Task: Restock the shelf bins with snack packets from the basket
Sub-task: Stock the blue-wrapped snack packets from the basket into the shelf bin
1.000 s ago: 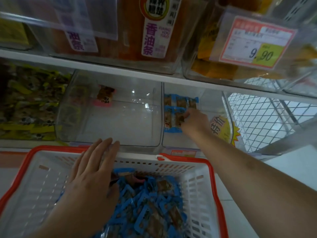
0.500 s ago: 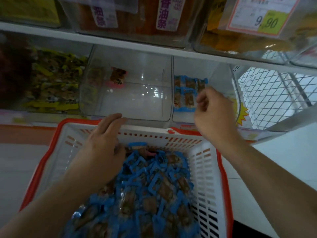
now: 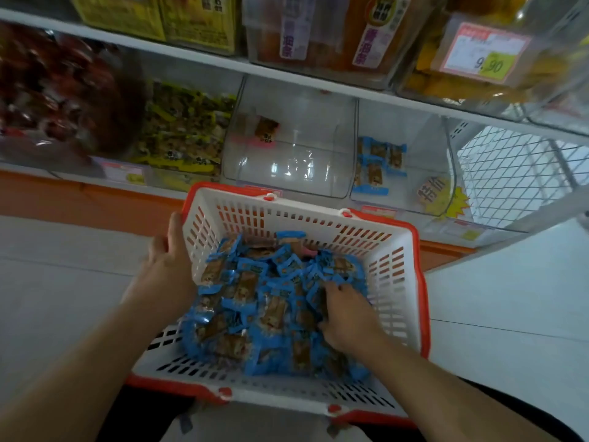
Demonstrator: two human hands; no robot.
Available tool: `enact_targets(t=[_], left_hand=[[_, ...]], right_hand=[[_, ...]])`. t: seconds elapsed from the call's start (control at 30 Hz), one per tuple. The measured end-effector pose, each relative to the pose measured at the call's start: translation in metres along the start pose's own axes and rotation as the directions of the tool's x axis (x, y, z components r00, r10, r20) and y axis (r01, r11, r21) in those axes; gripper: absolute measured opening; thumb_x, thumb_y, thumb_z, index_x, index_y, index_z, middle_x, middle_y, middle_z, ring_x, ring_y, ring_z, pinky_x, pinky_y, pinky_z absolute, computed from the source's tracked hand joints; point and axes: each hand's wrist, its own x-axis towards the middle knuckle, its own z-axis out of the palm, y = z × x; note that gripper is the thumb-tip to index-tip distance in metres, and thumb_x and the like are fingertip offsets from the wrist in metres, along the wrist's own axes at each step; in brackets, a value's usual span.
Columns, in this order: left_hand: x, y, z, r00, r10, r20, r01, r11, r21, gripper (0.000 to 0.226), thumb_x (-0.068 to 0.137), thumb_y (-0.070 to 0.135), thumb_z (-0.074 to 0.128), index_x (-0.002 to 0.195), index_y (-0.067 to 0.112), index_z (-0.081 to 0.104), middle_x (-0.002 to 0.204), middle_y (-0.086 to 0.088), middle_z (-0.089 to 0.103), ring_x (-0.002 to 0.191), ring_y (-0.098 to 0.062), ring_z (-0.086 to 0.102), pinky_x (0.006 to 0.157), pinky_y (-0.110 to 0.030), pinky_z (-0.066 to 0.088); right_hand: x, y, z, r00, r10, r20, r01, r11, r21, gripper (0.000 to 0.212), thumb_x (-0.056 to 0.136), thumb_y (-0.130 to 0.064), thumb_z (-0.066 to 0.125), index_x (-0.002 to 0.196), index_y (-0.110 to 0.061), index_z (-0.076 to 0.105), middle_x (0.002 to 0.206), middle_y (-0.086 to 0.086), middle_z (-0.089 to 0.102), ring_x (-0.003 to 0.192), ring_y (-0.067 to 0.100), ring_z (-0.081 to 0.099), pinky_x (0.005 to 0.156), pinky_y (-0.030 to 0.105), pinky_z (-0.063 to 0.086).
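A white basket with a red rim [image 3: 396, 273] sits low in front of me, heaped with blue snack packets [image 3: 255, 301]. My left hand [image 3: 170, 261] grips the basket's left wall, thumb inside. My right hand [image 3: 345, 315] is down in the heap on the right side, its fingers curled round some packets. On the shelf behind stands a clear bin [image 3: 428, 145] that holds a few blue packets [image 3: 379, 161]. To its left is another clear bin [image 3: 306, 154], with a single pink-edged packet [image 3: 266, 132] inside.
Further left on the same shelf are a bin of yellow packets [image 3: 185, 132] and one of red packets [image 3: 54, 90]. The shelf above carries full bins and a 9.90 price tag [image 3: 484, 55]. A wire mesh panel [image 3: 516, 173] closes the right end.
My right hand came back from the right-hand bin and went down into the basket's packets. My left hand slid from the far rim to the left wall. The view tilted down.
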Motion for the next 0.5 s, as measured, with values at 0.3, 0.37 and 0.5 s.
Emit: enact_targets(t=[0.3, 0.37, 0.5], left_hand=[[-0.006, 0.01, -0.008, 0.998, -0.048, -0.039, 0.044, 0.993, -0.107, 0.103, 0.084, 0.0, 0.06, 0.159, 0.034, -0.002, 0.15, -0.006, 0.018, 0.136, -0.041, 0.031, 0.11, -0.06, 0.041], [-0.01, 0.021, -0.011, 0.984, 0.07, -0.166, -0.076, 0.997, -0.03, 0.084, 0.086, 0.008, 0.064, 0.154, 0.024, 0.019, 0.147, -0.003, 0.022, 0.139, -0.037, 0.027, 0.111, -0.058, 0.04], [-0.032, 0.07, -0.019, 0.993, 0.113, 0.023, -0.094, 0.906, -0.413, 0.014, 0.1, 0.028, 0.063, 0.109, 0.024, 0.072, 0.11, 0.007, 0.072, 0.102, -0.016, 0.07, 0.08, -0.029, 0.058]], right_hand=[[-0.034, -0.016, -0.038, 0.995, 0.097, 0.035, -0.1, 0.826, 0.554, 0.037, 0.084, -0.033, 0.082, 0.103, -0.032, 0.05, 0.107, -0.01, 0.059, 0.092, 0.005, 0.058, 0.065, 0.022, 0.048], [-0.044, -0.021, -0.057, 0.995, 0.098, 0.003, -0.077, 0.755, 0.651, 0.037, 0.085, -0.036, 0.084, 0.105, -0.034, 0.052, 0.107, -0.013, 0.059, 0.093, 0.002, 0.059, 0.065, 0.021, 0.046], [-0.062, -0.037, -0.089, 0.958, 0.08, -0.275, 0.172, 0.606, 0.777, 0.043, 0.084, -0.041, 0.087, 0.107, -0.041, 0.051, 0.105, -0.016, 0.067, 0.095, -0.005, 0.067, 0.071, 0.016, 0.057]])
